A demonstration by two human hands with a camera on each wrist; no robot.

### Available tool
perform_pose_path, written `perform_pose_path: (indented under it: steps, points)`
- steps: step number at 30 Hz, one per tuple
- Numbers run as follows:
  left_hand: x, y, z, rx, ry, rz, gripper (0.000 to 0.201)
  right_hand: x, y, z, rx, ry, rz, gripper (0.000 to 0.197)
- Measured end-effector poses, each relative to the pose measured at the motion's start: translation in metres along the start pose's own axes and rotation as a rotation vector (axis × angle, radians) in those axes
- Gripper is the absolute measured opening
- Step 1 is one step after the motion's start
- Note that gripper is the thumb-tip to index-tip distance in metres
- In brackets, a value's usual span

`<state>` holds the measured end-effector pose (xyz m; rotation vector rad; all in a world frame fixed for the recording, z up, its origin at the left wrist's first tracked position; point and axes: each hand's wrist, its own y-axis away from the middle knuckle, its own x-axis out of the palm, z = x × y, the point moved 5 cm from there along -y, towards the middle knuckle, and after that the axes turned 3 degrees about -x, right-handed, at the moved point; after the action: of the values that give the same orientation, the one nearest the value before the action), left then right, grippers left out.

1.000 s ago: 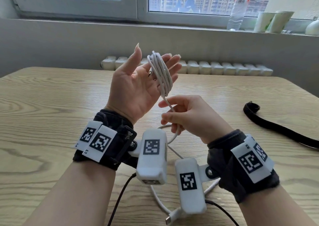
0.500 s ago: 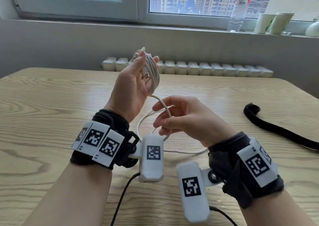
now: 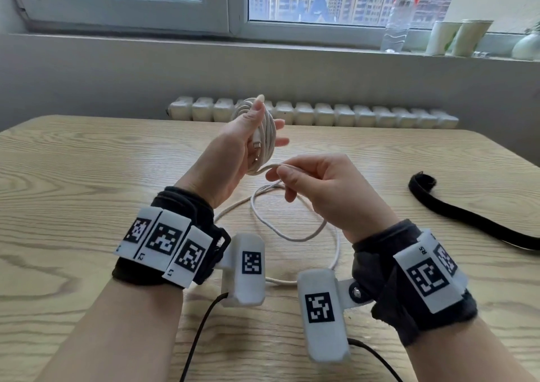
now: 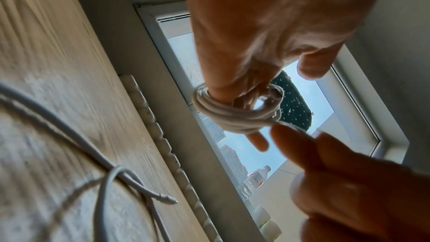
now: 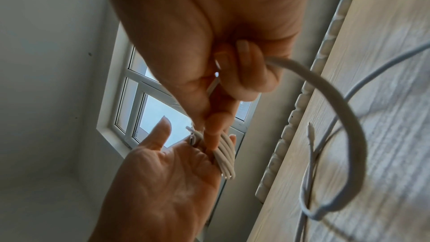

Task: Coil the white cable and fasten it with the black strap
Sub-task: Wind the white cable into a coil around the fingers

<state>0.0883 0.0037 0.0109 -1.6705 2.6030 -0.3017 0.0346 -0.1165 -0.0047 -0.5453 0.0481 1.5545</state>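
- The desk (image 3: 87, 177) has a light wood-grain top, rounded at its far corners.
- Loose loops of the white cable (image 3: 292, 239) lie flat near its middle, and one strand rises off the surface.
- A free plug end (image 4: 171, 201) rests on the wood among those loops.
- The black strap (image 3: 467, 216) lies stretched out well to the right of the loops, its far end curled over.
- A pale ribbed strip (image 3: 350, 116) runs along the desk's far edge, beyond the loops.

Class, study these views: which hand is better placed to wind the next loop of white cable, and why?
Right. The right hand pinches the free run of the white cable, with slack lying on the table. The left hand is taken up holding the wound turns around its fingers.
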Motion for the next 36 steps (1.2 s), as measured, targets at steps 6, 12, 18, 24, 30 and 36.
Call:
perform_pose_path:
  steps: [6, 12, 18, 24, 30, 36]
  points:
    - [0.007, 0.004, 0.003, -0.041, -0.160, 0.034, 0.041, -0.008, -0.002, -0.001, -0.037, -0.033, -0.096, 0.016]
    - [0.008, 0.001, 0.011, -0.070, -0.278, 0.087, 0.052, -0.019, -0.003, -0.002, -0.038, -0.116, -0.204, 0.012]
    - [0.010, 0.001, 0.013, -0.063, -0.351, 0.134, 0.058, -0.025, -0.002, -0.001, -0.045, -0.148, -0.264, 0.009]
    - [0.015, 0.003, 0.015, -0.093, -0.362, 0.220, 0.058, -0.029, -0.001, 0.003, -0.077, -0.241, -0.280, 0.011]
    - [0.016, 0.007, 0.017, -0.135, -0.374, 0.287, 0.055, -0.035, 0.001, 0.004, -0.039, -0.343, -0.287, 0.012]
    - [0.021, 0.011, 0.015, -0.163, -0.326, 0.325, 0.054, -0.037, -0.001, -0.004, 0.024, -0.432, -0.318, 0.009]
